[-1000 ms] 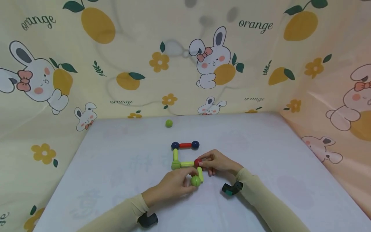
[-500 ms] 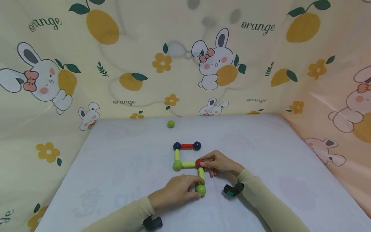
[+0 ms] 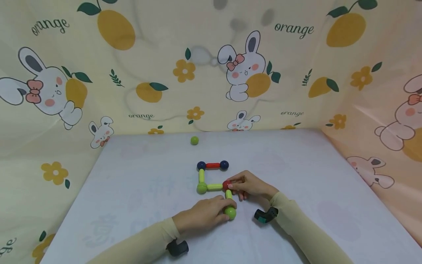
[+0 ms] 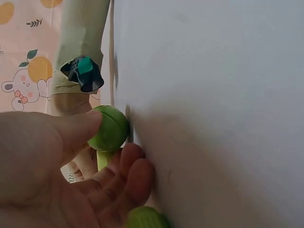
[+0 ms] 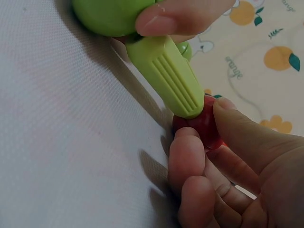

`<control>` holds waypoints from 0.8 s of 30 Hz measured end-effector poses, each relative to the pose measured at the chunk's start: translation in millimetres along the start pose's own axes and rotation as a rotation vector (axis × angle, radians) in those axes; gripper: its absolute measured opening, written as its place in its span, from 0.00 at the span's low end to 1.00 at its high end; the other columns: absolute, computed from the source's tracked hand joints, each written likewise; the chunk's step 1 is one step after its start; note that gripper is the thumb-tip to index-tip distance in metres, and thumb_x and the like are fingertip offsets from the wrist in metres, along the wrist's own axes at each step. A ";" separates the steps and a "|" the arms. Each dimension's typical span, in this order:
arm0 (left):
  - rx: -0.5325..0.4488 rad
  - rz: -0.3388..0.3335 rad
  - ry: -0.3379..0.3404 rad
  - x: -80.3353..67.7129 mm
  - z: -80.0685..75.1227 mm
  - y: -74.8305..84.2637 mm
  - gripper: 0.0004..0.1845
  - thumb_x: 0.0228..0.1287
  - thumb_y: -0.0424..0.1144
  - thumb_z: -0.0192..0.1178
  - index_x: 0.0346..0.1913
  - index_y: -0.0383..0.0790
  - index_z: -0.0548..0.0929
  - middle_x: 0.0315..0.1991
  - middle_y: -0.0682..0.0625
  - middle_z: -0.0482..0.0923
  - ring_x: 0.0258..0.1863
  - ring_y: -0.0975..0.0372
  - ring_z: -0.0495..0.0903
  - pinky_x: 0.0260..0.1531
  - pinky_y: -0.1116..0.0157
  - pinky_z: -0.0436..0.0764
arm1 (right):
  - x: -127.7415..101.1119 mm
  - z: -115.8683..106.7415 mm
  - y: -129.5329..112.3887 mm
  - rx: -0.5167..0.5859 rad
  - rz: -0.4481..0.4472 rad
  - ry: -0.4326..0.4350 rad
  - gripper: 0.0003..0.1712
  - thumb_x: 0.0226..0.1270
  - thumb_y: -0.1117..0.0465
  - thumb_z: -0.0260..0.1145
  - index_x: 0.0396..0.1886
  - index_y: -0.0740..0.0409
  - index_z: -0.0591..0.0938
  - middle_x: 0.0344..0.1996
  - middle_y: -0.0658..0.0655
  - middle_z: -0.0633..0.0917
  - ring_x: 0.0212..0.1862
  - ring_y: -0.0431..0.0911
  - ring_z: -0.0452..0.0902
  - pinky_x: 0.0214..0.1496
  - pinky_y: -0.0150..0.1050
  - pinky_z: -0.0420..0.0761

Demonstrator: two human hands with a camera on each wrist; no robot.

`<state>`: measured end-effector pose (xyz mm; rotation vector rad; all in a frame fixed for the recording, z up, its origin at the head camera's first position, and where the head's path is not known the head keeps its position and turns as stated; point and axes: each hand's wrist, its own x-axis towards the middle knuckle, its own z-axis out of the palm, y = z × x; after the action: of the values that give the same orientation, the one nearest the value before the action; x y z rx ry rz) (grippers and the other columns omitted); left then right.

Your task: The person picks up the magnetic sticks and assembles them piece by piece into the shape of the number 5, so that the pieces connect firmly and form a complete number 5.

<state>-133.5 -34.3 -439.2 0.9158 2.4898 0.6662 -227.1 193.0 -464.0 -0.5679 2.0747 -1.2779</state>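
A chain of magnetic sticks and balls lies on the white table [image 3: 132, 190]: two dark blue balls joined by a red stick [image 3: 212, 165], a light green stick down to a green ball [image 3: 201, 188], another green stick across to a red ball [image 3: 226, 184]. My right hand [image 3: 245, 185] pinches that red ball [image 5: 202, 124]. A short green stick [image 3: 229, 195] [image 5: 164, 73] runs from it toward me to a green ball [image 3: 230, 213] [image 4: 109, 128]. My left hand [image 3: 206, 214] grips this near green ball between thumb and fingers.
A loose green ball [image 3: 194, 140] lies near the table's far edge. Cartoon rabbit-and-orange cloth [image 3: 211, 66] walls the back and both sides. Black wrist cameras [image 3: 265, 215] sit on both sleeves.
My left hand has swung the near green ball and its stick rightward and toward me, so the stick now hangs straight below the red ball. The right hand stays put.
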 end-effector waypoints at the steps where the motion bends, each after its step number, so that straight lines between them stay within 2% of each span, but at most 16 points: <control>1: 0.003 0.002 -0.003 0.6 -0.4 0.0 0.17 0.74 0.47 0.60 0.62 0.61 0.76 0.48 0.60 0.76 0.42 0.72 0.74 0.42 0.68 0.77 | 0.0 -0.1 -0.1 0.001 -0.002 0.000 0.22 0.75 0.54 0.63 0.63 0.60 0.81 0.25 0.49 0.84 0.18 0.38 0.76 0.23 0.28 0.76; 15: 0.008 0.010 -0.011 5.0 -2.9 0.8 0.18 0.73 0.47 0.61 0.62 0.57 0.76 0.48 0.59 0.78 0.42 0.72 0.73 0.41 0.70 0.76 | -0.6 0.7 -0.4 0.008 -0.003 0.001 0.22 0.75 0.54 0.63 0.62 0.61 0.82 0.25 0.49 0.85 0.18 0.37 0.75 0.22 0.28 0.75; 24: -0.073 0.006 0.016 0.2 -9.8 -2.2 0.24 0.73 0.49 0.61 0.68 0.57 0.72 0.47 0.59 0.80 0.41 0.72 0.77 0.40 0.70 0.77 | 0.6 -0.5 1.5 0.012 -0.006 -0.004 0.22 0.75 0.53 0.64 0.62 0.60 0.82 0.25 0.49 0.85 0.18 0.38 0.76 0.22 0.28 0.75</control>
<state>-139.8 -38.6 -432.5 0.8948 2.4607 0.7638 -228.0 193.6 -465.4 -0.5709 2.0628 -1.2902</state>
